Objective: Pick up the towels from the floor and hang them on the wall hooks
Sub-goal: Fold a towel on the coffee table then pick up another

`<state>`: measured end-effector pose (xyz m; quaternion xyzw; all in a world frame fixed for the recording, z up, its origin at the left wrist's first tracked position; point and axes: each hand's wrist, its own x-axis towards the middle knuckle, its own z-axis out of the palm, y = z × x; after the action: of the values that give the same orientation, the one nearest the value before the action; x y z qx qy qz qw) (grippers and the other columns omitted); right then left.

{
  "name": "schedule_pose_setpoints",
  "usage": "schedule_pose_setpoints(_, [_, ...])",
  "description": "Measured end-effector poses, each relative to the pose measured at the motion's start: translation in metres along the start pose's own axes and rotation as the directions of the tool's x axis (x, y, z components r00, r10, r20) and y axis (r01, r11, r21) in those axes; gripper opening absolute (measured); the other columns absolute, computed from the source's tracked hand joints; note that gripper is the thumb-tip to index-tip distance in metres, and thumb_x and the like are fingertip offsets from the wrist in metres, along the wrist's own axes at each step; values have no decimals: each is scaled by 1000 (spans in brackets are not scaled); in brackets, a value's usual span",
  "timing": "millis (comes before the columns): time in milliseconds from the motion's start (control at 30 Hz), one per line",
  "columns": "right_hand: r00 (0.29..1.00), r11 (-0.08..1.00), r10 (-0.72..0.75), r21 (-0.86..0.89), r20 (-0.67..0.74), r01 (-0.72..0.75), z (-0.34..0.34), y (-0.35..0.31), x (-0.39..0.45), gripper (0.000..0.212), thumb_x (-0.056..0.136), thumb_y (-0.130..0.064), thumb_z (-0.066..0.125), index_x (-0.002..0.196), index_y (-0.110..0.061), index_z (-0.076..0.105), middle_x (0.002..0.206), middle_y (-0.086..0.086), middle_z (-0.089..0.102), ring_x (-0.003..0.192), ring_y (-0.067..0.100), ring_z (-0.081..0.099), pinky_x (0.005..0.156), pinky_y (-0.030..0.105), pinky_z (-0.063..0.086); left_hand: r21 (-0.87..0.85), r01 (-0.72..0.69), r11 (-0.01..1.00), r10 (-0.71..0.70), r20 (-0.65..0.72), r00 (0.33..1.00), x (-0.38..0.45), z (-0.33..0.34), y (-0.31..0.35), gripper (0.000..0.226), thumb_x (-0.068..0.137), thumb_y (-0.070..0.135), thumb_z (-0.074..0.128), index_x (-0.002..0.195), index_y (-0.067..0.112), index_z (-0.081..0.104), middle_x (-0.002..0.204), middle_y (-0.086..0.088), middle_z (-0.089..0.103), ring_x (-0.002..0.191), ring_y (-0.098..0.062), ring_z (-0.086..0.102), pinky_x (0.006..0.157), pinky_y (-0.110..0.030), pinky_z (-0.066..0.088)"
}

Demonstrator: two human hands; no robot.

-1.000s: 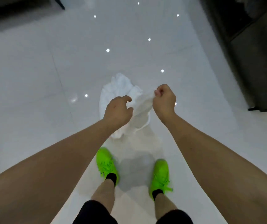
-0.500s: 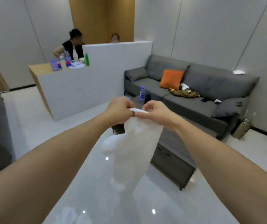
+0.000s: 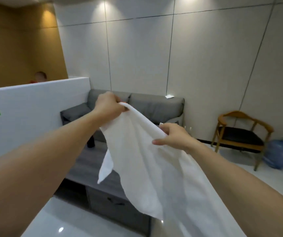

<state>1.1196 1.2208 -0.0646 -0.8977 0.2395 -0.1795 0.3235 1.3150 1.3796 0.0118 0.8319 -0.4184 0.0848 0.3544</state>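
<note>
While both arms reach forward in the head view, a white towel (image 3: pixel 147 161) is held up in the air in front of the person, clear of the floor. The left hand (image 3: pixel 109 106) is closed in a fist round one upper corner of the cloth. The right hand (image 3: pixel 173 136), lower and nearer, pinches the top hem between the thumb and curled fingers. Between the two grips the hem runs fairly taut; below it the cloth hangs in loose folds, one free corner dangling under the left hand.

Behind the towel stand a grey sofa (image 3: pixel 154 106), a low grey cabinet (image 3: pixel 113 202), a white partition (image 3: pixel 34 108) and a wooden chair (image 3: pixel 240 134) against a panelled wall (image 3: pixel 205 57). No wall hooks can be seen.

Judged from its drape, the towel is light, soft and limp, neither fragile nor slippery. It should hang best if taken along the top hem or at a corner, so that a small gathered part can be passed over a hook.
</note>
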Motion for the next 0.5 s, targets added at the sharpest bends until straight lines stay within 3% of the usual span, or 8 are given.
schedule_pose_setpoints(67, [998, 947, -45, 321, 43, 29, -10, -5, 30, 46, 60, -44, 89, 100, -36, 69, 99, -9, 74, 93, 13, 71, 79, 33, 58, -149, -65, 987, 81, 107, 991, 31, 40, 42, 6, 74, 26, 76, 74, 21, 73, 71, 2, 69, 72, -16, 66, 61, -27, 53])
schedule_pose_setpoints(100, [999, 926, -49, 376, 19, 39, -15, -4, 48, 47, 62, -41, 89, 105, -37, 68, 99, -8, 74, 93, 14, 71, 79, 33, 59, -223, -95, 970, 134, 167, 977, 47, 60, 62, 9, 71, 22, 77, 78, 25, 73, 75, 4, 69, 74, -14, 66, 60, -25, 53])
schedule_pose_setpoints(200, [982, 924, 9, 378, -187, 63, -43, 17, 108, 18, 76, -26, 79, 91, -28, 69, 82, -10, 73, 81, 11, 70, 65, 21, 55, -392, -153, 907, 284, 303, 910, 102, 101, 104, 34, 66, 18, 74, 95, 35, 70, 79, 9, 66, 77, -11, 64, 59, -18, 48])
schedule_pose_setpoints(300, [936, 873, 89, 479, -340, 91, -88, 58, 155, 6, 77, -22, 76, 83, -23, 75, 75, -7, 75, 71, 12, 72, 56, 20, 55, -522, -90, 848, 332, 391, 859, 164, 131, 103, 67, 66, 32, 82, 127, 35, 54, 111, 4, 61, 100, -14, 62, 77, -24, 53])
schedule_pose_setpoints(400, [886, 820, 193, 565, -422, 90, -133, 89, 196, 25, 74, -36, 81, 90, -18, 75, 82, -1, 77, 78, 17, 74, 70, 37, 61, -545, -125, 829, 454, 524, 721, 209, 178, 94, 85, 69, 32, 88, 140, 32, 41, 131, 5, 58, 116, -12, 59, 96, -36, 52])
schedule_pose_setpoints(500, [856, 762, 268, 641, -443, 94, -163, 113, 236, 47, 70, -48, 83, 98, -12, 72, 93, 4, 76, 87, 21, 73, 82, 44, 59, -572, -7, 820, 428, 604, 672, 236, 238, 100, 71, 74, 36, 85, 136, 31, 50, 123, 8, 67, 112, -12, 64, 91, -38, 54])
